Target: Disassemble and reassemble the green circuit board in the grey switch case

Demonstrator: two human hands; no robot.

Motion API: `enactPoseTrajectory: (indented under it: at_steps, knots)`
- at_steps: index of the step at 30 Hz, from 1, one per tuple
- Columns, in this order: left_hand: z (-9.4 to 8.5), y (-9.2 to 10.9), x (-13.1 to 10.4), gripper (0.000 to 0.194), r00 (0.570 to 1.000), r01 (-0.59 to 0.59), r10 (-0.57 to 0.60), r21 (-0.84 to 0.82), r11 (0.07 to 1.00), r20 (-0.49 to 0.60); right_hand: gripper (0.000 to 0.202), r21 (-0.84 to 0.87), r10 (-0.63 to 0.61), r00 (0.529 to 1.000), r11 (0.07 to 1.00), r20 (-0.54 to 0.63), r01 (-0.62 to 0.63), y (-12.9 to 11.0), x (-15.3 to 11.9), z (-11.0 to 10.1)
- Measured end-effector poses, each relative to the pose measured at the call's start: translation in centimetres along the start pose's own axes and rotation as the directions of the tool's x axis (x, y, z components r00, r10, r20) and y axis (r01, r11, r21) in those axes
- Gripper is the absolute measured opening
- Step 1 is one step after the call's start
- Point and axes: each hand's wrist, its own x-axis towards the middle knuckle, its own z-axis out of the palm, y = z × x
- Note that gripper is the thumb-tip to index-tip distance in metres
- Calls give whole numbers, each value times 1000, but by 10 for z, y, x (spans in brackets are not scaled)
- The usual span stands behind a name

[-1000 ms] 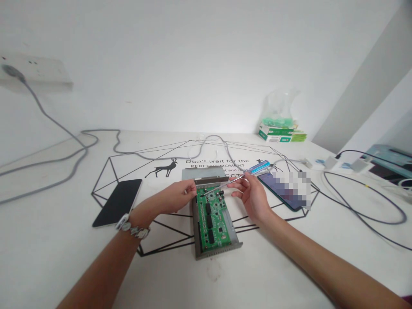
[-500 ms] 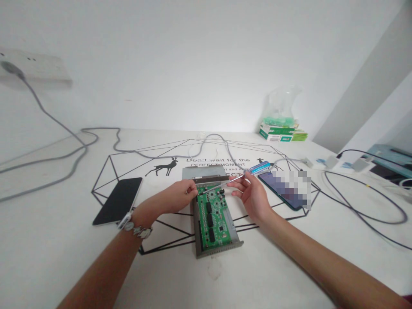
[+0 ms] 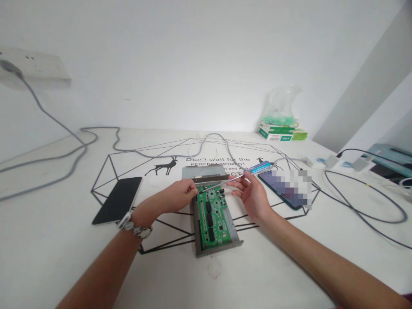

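A green circuit board [image 3: 214, 214] lies in an open grey metal case [image 3: 222, 249] on the table in front of me. My right hand [image 3: 251, 193] holds a screwdriver [image 3: 260, 167] with a clear blue handle, gripping it where handle and shaft meet. Its shaft slants down to the left, and the tip reaches the board's far left corner. At that corner my left hand [image 3: 183, 193] is closed, fingertips pinched close to the tip; whatever they hold is hidden. A flat grey metal cover [image 3: 202, 171] lies just behind the case.
To the left rests a dark tablet-like slab [image 3: 119, 201], and a phone [image 3: 283, 191] lies to the right. Grey cable [image 3: 154, 155] winds along the back. A power strip [image 3: 334, 163] with plugs sits at right. Green-white boxes [image 3: 277, 132] under a plastic bag stand by the wall.
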Motion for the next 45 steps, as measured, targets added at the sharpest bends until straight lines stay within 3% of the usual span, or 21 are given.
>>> enactPoseTrajectory:
  at_steps: [19, 29, 45]
  knots:
    - [0, 2, -1, 29, 1000, -14, 13, -15, 1000, -20, 19, 9, 1, 1000, 1000, -9, -1, 1, 0, -1]
    - [2, -3, 0, 30, 995, 56, -46, -111, 992, 90, 15, 10, 1, 1000, 1000, -13, -1, 1, 0, 0]
    - [2, -3, 1, 36, 993, 52, -40, -108, 993, 113, 15, 21, 0, 1000, 1000, -11, 0, 0, 0, -1]
